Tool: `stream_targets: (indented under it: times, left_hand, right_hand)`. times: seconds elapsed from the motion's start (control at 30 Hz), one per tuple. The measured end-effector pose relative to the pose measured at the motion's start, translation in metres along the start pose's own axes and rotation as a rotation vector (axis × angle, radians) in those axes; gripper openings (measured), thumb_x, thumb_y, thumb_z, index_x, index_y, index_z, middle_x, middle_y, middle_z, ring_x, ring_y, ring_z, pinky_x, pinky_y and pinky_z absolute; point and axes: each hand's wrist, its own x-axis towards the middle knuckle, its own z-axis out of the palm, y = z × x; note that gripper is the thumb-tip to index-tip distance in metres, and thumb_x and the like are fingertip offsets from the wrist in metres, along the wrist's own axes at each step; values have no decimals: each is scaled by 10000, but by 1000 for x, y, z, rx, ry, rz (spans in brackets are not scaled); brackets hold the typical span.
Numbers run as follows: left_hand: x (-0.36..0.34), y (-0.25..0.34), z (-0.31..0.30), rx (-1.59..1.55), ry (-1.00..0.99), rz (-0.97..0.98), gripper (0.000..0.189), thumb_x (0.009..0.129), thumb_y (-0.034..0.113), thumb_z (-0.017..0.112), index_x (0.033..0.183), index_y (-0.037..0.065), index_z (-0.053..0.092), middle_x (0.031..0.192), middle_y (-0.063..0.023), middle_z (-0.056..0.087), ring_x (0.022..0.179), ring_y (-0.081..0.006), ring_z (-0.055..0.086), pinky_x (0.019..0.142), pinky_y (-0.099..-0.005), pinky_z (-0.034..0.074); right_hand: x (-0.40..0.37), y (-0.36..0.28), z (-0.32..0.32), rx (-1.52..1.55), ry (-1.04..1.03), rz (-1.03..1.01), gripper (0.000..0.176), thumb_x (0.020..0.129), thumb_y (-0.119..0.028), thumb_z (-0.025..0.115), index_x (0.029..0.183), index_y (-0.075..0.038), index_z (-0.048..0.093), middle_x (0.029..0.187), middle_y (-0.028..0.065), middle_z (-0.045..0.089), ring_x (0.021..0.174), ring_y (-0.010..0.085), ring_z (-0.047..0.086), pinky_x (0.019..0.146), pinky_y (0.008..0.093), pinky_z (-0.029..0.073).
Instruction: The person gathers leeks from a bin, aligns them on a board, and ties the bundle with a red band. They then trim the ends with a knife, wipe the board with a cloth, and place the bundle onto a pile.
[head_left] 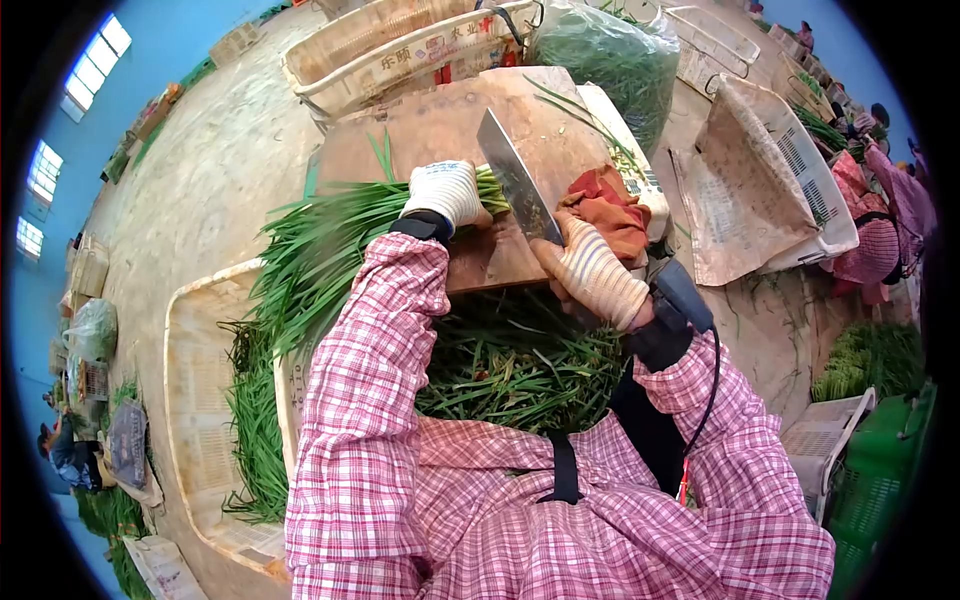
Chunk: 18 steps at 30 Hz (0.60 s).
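My left hand (445, 195), in a white striped glove, is closed around a thick bunch of green chives (330, 240). The cut-looking pale ends point right across the wooden board (400, 130), while the leaves fan out over its left edge. In my gloved right hand (600, 268) is a cleaver (515, 170), its broad blade tilted up and to the left, beside the bunch's ends. A crumpled red-orange cloth (608, 212) lies on the board's right side, near the right hand. Below the board's front edge are loose green leaves (520, 365), close to my body.
Left of me stands a pale plastic crate (195, 400) holding more chives. Beyond the board are long crates (400, 60) and a clear bag of greens (610, 75). At right, a white crate (790, 150) has a stained sheet over its side. Other people work farther right.
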Motion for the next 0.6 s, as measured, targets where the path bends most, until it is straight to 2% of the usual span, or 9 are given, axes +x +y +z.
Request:
stream_targets:
  times: [0.13, 0.23, 0.3, 0.33, 0.4, 0.47, 0.5, 0.57, 0.6]
  left_hand:
    - [0, 0, -1, 2, 10, 19, 702, 602, 441, 844, 1152, 39, 678, 1092, -181, 722, 1058, -322, 687, 924, -415, 518]
    - [1, 2, -2, 10, 1, 22, 675, 618, 427, 846, 1147, 43, 682, 1104, -174, 721, 1066, -317, 685, 930, -418, 517]
    - [1, 3, -1, 1, -18, 29, 654, 629, 414, 847, 1143, 44, 684, 1110, -169, 721, 1070, -314, 684, 934, -420, 516]
    - [2, 3, 2, 14, 15, 34, 641, 640, 404, 851, 1144, 45, 685, 1111, -167, 721, 1072, -313, 684, 936, -424, 516]
    - [2, 3, 2, 16, 19, 5, 643, 638, 409, 855, 1142, 47, 689, 1113, -167, 721, 1075, -313, 683, 936, -423, 515]
    - [4, 5, -3, 31, -56, -28, 636, 645, 454, 860, 1158, 106, 721, 1155, -125, 725, 1094, -290, 688, 935, -413, 515]
    - [4, 3, -6, 24, -44, -15, 633, 643, 438, 861, 1153, 91, 715, 1145, -141, 723, 1091, -300, 685, 936, -415, 514]
    - [3, 3, -3, 5, -35, 11, 627, 640, 404, 862, 1141, 61, 704, 1127, -174, 718, 1085, -321, 679, 939, -419, 512]
    - [3, 3, -2, 3, -26, 12, 623, 640, 401, 862, 1138, 62, 704, 1125, -175, 718, 1087, -325, 678, 939, -422, 513]
  right_hand:
    - [-6, -25, 3, -39, -31, 140, 372, 949, -229, 560, 1231, 3, 489, 566, 34, 500, 412, 161, 493, 368, 325, 412]
    - [9, -17, 9, -94, 21, 201, 344, 956, -234, 559, 1185, 23, 554, 568, 137, 569, 414, 274, 584, 392, 403, 477]
    - [33, -19, 14, -172, 41, 222, 217, 890, -154, 614, 953, 47, 667, 579, 170, 621, 478, 319, 647, 446, 430, 511]
    - [71, 14, 15, -472, 99, -198, 195, 856, -145, 648, 897, 42, 686, 580, 172, 629, 481, 314, 649, 456, 428, 517]
    - [97, 20, 17, -665, 25, -391, 172, 797, -139, 700, 811, 31, 714, 595, 178, 645, 498, 310, 657, 480, 429, 530]
    - [87, 22, 6, -644, -51, -328, 204, 852, -167, 675, 815, 31, 708, 599, 171, 649, 506, 309, 659, 482, 433, 532]
    - [76, 8, 3, -634, -88, -296, 225, 880, -181, 663, 817, 31, 704, 601, 167, 651, 509, 309, 660, 483, 434, 533]
    - [42, -11, -3, -226, -59, 178, 276, 931, -215, 630, 815, 28, 691, 594, 164, 646, 513, 309, 662, 471, 446, 521]
    - [49, -14, -9, 20, -201, 290, 350, 974, -279, 587, 795, 12, 666, 581, 172, 631, 488, 299, 649, 427, 434, 493]
